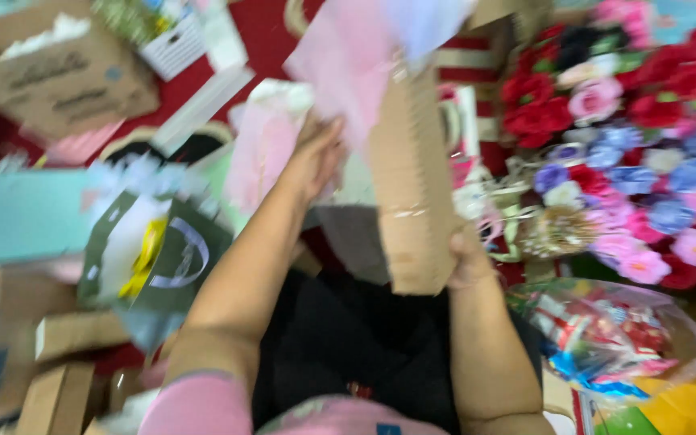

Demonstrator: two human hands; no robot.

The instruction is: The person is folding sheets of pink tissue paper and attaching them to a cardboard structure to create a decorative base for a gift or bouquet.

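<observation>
You grip the long brown cardboard box (409, 181) at its lower end with your right hand (469, 259), holding it upright over your lap. Your left hand (316, 157) pinches pale pink tissue paper (346, 68) beside the box's top. Judging by this, the tissue is not yet tucked inside; blur hides the opening.

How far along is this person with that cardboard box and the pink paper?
Already done: the long cardboard box is lifted up, and pink tissue paper sticks out of its top end. In hand: the right hand grips the box's lower end, and the left hand is at the pink paper beside it. Left: the artificial flowers lie heaped at the right, untouched. The picture is blurred, so finer detail is unclear.
</observation>
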